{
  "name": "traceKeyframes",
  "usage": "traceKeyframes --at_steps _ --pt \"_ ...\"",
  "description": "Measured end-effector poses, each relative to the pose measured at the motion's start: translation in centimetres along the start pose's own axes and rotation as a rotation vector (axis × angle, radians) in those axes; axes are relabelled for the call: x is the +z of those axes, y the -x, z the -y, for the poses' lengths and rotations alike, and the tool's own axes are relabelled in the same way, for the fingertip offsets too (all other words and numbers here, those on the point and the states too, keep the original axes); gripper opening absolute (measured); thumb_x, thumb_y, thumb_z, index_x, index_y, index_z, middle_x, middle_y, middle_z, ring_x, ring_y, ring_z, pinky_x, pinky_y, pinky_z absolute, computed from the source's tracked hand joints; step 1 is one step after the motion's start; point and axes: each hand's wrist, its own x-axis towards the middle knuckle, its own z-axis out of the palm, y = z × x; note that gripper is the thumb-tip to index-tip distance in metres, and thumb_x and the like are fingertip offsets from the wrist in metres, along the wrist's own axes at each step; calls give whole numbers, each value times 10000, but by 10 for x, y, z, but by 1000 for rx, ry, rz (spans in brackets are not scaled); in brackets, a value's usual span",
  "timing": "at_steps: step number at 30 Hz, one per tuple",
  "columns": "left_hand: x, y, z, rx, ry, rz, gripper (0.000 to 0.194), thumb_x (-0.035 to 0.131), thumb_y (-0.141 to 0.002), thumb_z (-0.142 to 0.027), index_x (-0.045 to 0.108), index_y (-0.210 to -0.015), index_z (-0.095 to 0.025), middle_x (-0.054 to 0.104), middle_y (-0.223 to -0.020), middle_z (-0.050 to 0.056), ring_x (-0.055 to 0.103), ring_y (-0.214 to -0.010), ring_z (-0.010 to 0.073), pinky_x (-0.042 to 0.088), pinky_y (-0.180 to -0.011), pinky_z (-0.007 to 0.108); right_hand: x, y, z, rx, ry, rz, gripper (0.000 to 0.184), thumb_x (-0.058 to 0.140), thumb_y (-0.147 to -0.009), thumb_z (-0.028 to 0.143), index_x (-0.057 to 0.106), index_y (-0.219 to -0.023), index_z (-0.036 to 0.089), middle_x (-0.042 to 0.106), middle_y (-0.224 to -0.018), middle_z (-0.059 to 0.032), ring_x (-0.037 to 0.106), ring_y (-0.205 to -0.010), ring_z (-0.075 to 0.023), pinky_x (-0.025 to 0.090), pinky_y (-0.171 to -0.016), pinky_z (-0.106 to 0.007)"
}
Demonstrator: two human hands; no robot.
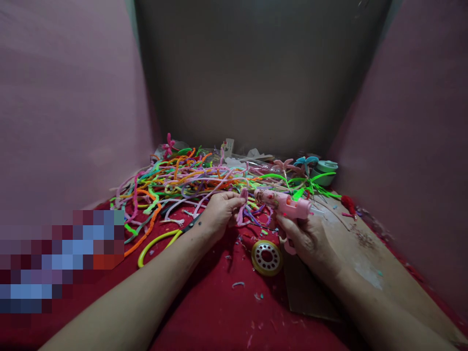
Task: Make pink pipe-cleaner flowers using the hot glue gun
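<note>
My right hand (pixel 303 236) grips a pink glue gun (pixel 287 204), its nozzle end turned left. A clear glue stick (pixel 317 211) sticks out of its back. Between the fingertips of my left hand (pixel 221 212) is a piece of pink pipe cleaner (pixel 242 214), close to the front of the gun. Whether the nozzle touches it I cannot tell. Under my left wrist lie scissors with yellow handles (pixel 157 243). A roll of yellowish tape (pixel 267 258) rests on the red cloth (pixel 215 302) below the hands.
A tangled heap of coloured pipe cleaners (pixel 190 180) spreads behind my hands. Pipe-cleaner flowers (pixel 306 162) and a mint-green container (pixel 325 173) stand at the back right. A cardboard sheet (pixel 365 258) lies under my right arm. Pale walls (pixel 66 97) rise on both sides.
</note>
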Motion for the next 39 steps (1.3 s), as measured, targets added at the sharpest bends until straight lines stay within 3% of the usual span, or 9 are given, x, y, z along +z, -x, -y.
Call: traceKeyframes --at_steps 9,21,39 --pt "0 -1 0 16 6 17 91 623 -632 -199 562 -619 -133 425 -434 -60 294 -322 26 154 -361 196 1 1 -8 42 -36 36 262 474 -809 338 491 -604 175 450 -520 25 384 -451 -88 308 -406 -214" --pt "2 2 -3 4 -26 -13 106 631 -608 -191 544 -571 -143 378 -393 -74 253 -299 24 127 -357 208 1 1 -5 35 -18 14 266 477 -800 340 484 -589 178 452 -507 19 377 -440 -89 304 -400 -220" --pt "3 1 -3 14 18 -22 109 642 -605 -183 548 -575 -138 429 -406 -60 304 -312 27 169 -362 193 1 1 3 57 -44 7 242 486 -783 340 472 -595 188 429 -511 24 369 -449 -96 295 -398 -222"
